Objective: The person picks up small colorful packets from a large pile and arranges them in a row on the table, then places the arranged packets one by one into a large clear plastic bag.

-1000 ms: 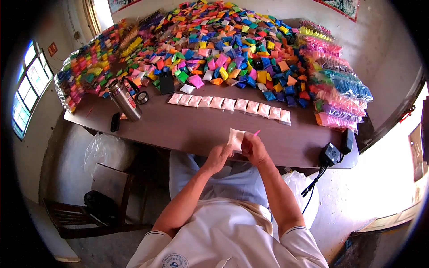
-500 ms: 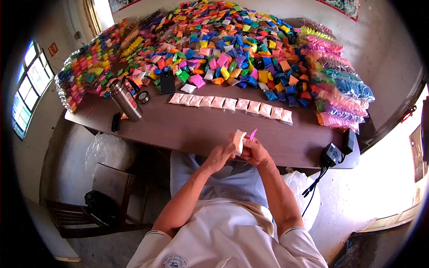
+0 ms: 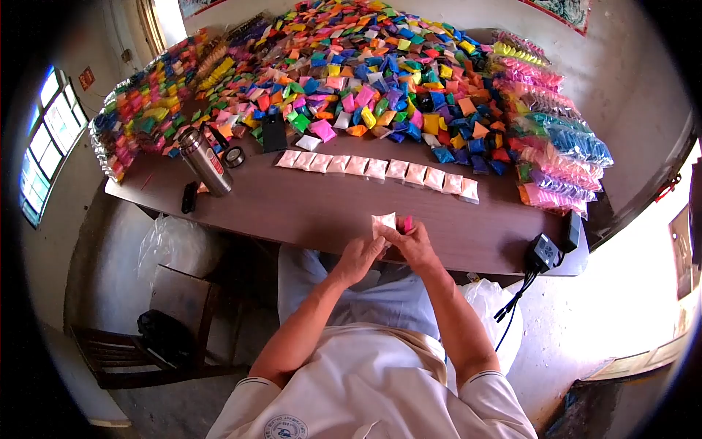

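Here, the small pale-pink plastic packet (image 3: 383, 219), upright a second ago, now lies lower and flatter over the brown counter (image 3: 307, 212) edge (near the row), pinched between left hand (image 3: 358, 257) and right hand (image 3: 415, 245).

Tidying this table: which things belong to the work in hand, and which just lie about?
In use: pale packet held by both hands, left, right; pink stick; packet row.
Lying about: flask, tape roll, adapter.
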The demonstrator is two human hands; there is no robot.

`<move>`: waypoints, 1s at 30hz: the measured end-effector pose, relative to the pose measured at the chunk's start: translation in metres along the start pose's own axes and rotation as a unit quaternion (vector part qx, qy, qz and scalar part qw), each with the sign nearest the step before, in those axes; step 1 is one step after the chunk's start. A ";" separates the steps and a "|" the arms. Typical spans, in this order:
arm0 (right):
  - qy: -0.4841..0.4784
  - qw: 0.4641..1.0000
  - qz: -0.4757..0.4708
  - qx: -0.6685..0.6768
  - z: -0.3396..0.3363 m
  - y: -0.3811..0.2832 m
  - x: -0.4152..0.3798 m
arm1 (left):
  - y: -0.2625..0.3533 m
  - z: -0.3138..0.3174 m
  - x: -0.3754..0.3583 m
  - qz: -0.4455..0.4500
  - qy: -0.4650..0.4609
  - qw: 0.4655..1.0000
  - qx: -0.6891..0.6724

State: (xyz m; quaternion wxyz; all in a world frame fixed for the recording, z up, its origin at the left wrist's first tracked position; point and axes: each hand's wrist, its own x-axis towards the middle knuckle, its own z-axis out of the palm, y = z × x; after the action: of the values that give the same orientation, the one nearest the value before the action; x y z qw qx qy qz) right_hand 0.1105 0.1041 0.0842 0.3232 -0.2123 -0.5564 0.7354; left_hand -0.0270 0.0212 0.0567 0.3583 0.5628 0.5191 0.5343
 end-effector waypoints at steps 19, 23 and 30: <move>-0.034 0.999 0.015 0.004 -0.003 0.003 0.011 | -0.014 -0.005 0.002 -0.029 -0.016 0.996 0.077; -0.063 0.997 -0.006 0.043 -0.013 0.015 0.013 | -0.009 0.000 0.002 -0.009 -0.011 0.994 0.108; 0.021 0.996 0.084 0.029 -0.037 0.024 0.015 | -0.007 -0.010 0.003 -0.039 -0.008 0.999 -0.009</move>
State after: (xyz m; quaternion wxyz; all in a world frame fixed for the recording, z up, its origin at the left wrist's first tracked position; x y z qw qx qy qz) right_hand 0.1194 0.1365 0.0516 0.2782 -0.2642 -0.5084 0.7709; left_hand -0.0384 0.0236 0.0528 0.3880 0.5434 0.5331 0.5196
